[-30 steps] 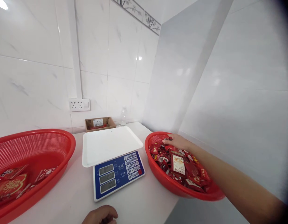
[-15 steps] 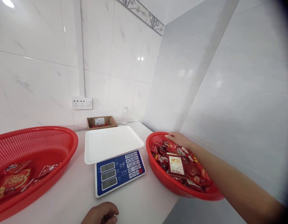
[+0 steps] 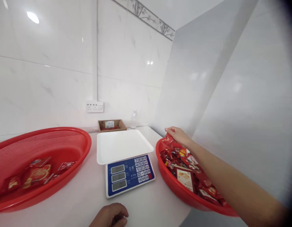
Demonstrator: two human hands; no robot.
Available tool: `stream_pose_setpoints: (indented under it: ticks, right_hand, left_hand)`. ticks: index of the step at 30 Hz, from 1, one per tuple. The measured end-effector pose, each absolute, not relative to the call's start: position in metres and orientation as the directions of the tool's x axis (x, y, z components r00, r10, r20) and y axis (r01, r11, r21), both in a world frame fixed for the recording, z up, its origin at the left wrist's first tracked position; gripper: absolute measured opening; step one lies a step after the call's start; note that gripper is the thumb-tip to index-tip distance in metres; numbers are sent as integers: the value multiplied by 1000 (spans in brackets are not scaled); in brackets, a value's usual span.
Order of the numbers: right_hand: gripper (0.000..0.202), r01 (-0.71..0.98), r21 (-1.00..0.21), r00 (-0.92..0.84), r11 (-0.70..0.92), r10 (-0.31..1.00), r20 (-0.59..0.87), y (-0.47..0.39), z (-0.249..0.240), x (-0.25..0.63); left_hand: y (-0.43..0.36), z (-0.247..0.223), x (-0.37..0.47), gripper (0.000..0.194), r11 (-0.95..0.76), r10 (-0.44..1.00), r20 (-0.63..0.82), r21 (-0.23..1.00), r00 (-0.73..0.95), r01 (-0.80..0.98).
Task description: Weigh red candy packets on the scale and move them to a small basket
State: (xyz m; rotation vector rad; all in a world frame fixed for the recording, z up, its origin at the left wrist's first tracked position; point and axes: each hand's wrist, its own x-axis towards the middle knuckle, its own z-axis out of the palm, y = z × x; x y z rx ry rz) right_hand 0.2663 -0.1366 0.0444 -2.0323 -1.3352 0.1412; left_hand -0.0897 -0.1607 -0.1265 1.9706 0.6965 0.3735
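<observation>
Room: white tiled walls meet in a corner behind a white counter (image 3: 84, 198).
Left hand (image 3: 109, 216): at the near edge of the counter, fingers curled loosely under, holding nothing that shows.
Scale (image 3: 129, 175): just beyond the left hand, blue panel with three displays and a keypad; its white tray (image 3: 123, 145) is bare.
Left basket (image 3: 42, 167): red, wide, on the counter left of the scale, with a few red packets (image 3: 37, 172) lying on its floor.
Right basket (image 3: 181, 192): red, at the counter's right edge, heaped with red packets.
Right hand (image 3: 178, 135): arm stretched across the right basket, fingers closed on a red packet (image 3: 169, 138) at the far rim, lifted slightly above the heap.
Box (image 3: 112, 125): small cardboard one against the back wall.
Bottle (image 3: 134, 119): clear, just right of the box.
Socket (image 3: 95, 106): on the wall above the box.
</observation>
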Motion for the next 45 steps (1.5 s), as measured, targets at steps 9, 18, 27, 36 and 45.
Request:
stream_pose_setpoints:
  ticks: [9, 18, 27, 36, 45]
  right_hand:
    - [27, 712, -700, 271, -52, 940, 206, -55, 29, 156]
    - [32, 862, -502, 38, 74, 977, 209, -61, 25, 127]
    - [26, 880, -377, -240, 290, 955, 175, -72, 9, 111]
    - [20, 860, -398, -260, 320, 945, 199, -68, -8, 90]
    - [36, 895, -366, -191, 254, 961, 199, -70, -6, 119]
  left_hand:
    - [-162, -113, -96, 25, -399, 586, -20, 863, 810, 310]
    - [-163, -115, -98, 25, -430, 582, -9, 846, 813, 317]
    - [-158, -122, -99, 28, -453, 551, 24, 848, 834, 274]
    - [-157, -126, -99, 28, -459, 540, 42, 852, 840, 253]
    - [-159, -120, -99, 27, -456, 553, 23, 844, 833, 280]
